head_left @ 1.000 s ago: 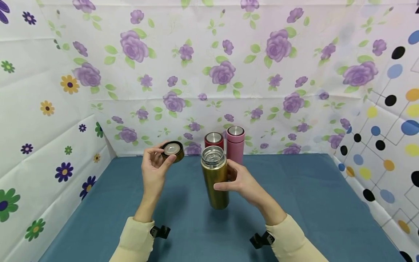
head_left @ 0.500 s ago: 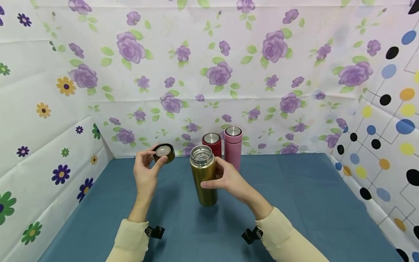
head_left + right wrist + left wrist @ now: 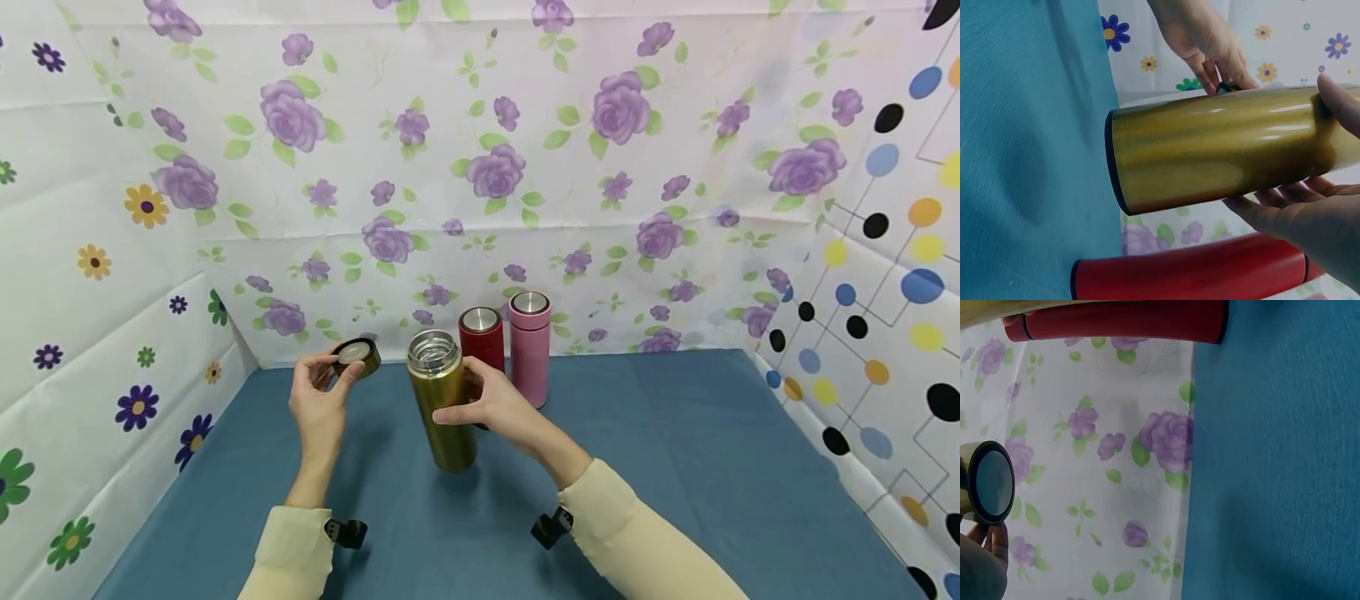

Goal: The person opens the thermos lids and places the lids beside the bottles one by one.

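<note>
A gold thermos flask [image 3: 440, 408] with its steel mouth uncovered leans slightly left, apparently raised off the table. My right hand [image 3: 501, 407] grips its side, thumb in front and fingers behind; the right wrist view shows the thumb and fingers on opposite sides of the gold body [image 3: 1210, 150]. To the left, my left hand [image 3: 318, 408] pinches the round gold-and-black lid [image 3: 357, 357] between thumb and fingers, apart from the flask. In the left wrist view the lid [image 3: 994, 482] shows one flat round face.
Behind the gold flask stand a red thermos [image 3: 482, 333], partly hidden by it and my right hand, and a taller pink thermos [image 3: 530, 358], both capped with steel tops. A blue cloth [image 3: 660, 467] covers the table. Patterned sheets [image 3: 420, 75] hang at the back and sides.
Both hands shift left in the head view, the right one carrying the gold flask farther than the left carries the lid. More of the red and pink thermoses shows. The view itself turns slightly.
</note>
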A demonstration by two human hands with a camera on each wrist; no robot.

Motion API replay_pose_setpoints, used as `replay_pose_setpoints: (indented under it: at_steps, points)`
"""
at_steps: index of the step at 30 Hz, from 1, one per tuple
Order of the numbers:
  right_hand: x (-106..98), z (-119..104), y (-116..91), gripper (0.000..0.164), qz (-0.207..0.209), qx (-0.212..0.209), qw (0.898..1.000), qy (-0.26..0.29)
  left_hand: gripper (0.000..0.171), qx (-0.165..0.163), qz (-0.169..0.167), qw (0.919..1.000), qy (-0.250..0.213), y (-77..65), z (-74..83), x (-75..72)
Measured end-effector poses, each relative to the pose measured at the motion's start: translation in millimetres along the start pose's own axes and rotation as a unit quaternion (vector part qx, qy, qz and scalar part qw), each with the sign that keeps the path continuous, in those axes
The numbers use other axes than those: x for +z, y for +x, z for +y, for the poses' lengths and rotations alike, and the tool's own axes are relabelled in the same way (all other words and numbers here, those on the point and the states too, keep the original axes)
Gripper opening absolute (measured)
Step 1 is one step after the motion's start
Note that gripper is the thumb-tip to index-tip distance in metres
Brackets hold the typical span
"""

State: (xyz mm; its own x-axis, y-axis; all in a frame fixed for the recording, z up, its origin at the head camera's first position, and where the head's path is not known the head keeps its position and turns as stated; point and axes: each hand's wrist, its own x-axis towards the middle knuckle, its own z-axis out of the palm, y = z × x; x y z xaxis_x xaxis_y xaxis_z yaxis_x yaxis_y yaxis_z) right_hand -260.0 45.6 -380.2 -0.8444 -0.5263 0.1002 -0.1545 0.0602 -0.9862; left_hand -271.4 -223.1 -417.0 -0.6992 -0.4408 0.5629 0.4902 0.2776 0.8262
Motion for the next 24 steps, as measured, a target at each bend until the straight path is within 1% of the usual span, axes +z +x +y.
replay_pose_setpoints:
  at_steps: [2,7,10,13,15,19,20,24]
  points:
    - [3.6,-0.2,5.3,0.064,0.000,0.001,1.000,-0.010,0.040,-0.009,0.003,0.9998,0.017,-1.2,4.7,-0.4]
    - [12.1,1.8,20.7,0.068,0.004,0.000,0.999,-0.036,0.041,-0.019,0.003,0.9986,0.050,-5.2,24.6,-1.5]
    - [16.0,4.7,29.0,0.069,0.015,0.006,0.999,-0.044,0.042,-0.019,0.002,0.9983,0.055,-4.9,26.8,-3.2]
    - [18.9,7.1,35.2,0.069,0.030,0.011,0.998,-0.048,0.041,-0.019,0.006,0.9981,0.059,-2.6,18.3,-5.8]
    - [21.7,8.1,38.6,0.069,0.038,0.016,0.998,-0.046,0.041,-0.025,0.011,0.9976,0.063,-0.6,6.9,-8.8]
    - [28.8,10.8,46.9,0.066,0.048,0.017,0.998,-0.038,0.044,-0.042,0.019,0.9965,0.070,4.5,-21.6,-17.3]
    - [30.7,11.4,49.2,0.066,0.050,0.017,0.998,-0.035,0.045,-0.046,0.020,0.9960,0.074,5.4,-26.2,-18.9]
    - [36.9,12.0,57.3,0.068,0.063,0.018,0.997,-0.037,0.049,-0.061,0.032,0.9939,0.086,8.8,-37.0,-21.9]
